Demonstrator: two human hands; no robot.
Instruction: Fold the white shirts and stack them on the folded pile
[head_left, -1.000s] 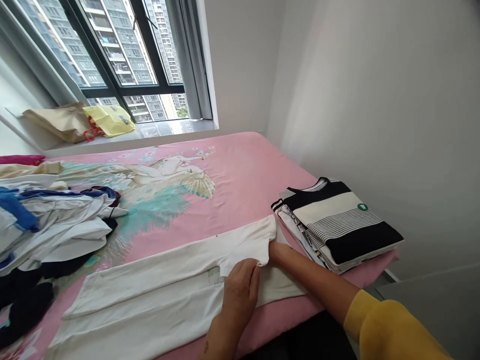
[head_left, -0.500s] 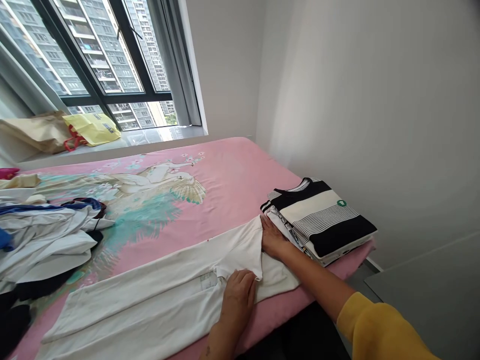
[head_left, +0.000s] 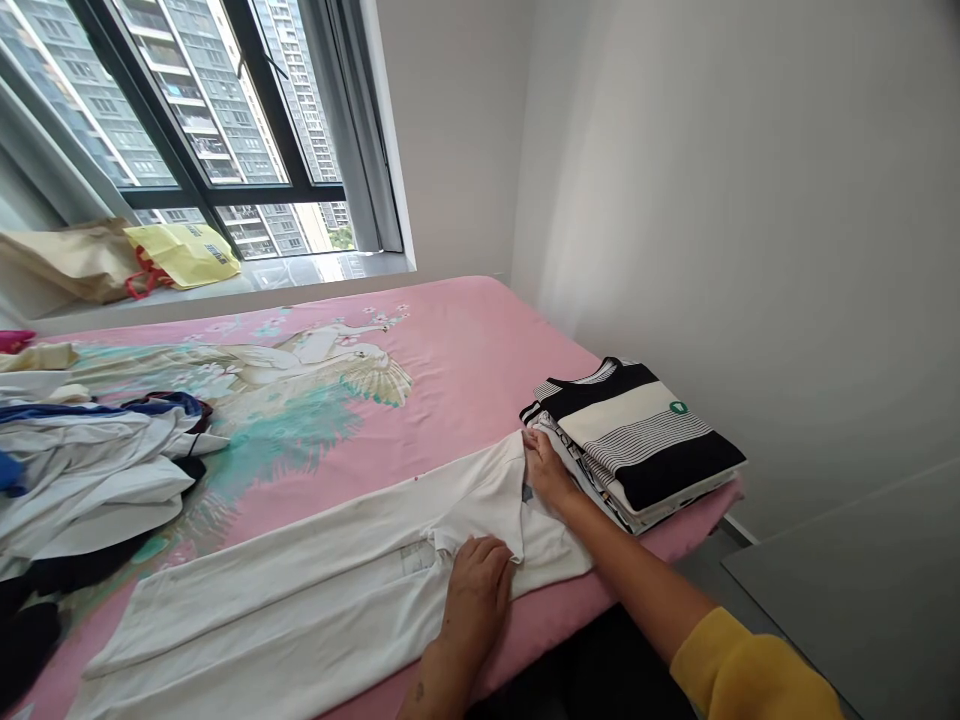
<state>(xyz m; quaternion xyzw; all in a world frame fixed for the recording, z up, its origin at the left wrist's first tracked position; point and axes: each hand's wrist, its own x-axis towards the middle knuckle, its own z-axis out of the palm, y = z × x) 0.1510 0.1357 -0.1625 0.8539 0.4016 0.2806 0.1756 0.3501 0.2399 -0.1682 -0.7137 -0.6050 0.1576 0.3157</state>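
A white T-shirt (head_left: 300, 590) lies stretched along the near side of the bed, its sides folded inward lengthwise and a sleeve folded back over the body. My left hand (head_left: 480, 585) rests at the near edge of that sleeve, fingers curled together on the cloth; the fingertips are partly hidden. Farther up, my right hand (head_left: 549, 470) pinches the shirt's edge at the right end. Just beyond it sits a stack of folded clothes (head_left: 645, 435), topped by a black, cream and striped shirt with a green round mark.
The bed has a pink sheet (head_left: 465, 340) with a bird print. A loose heap of clothes (head_left: 105, 470) lies on the left. A yellow bag (head_left: 184, 255) and a brown paper bag (head_left: 71, 262) stand on the windowsill. Walls rise behind and to the right.
My right hand has gone from lying flat on the shirt to pinching its edge, and the cloth near it has shifted slightly. My left hand stays almost in place.
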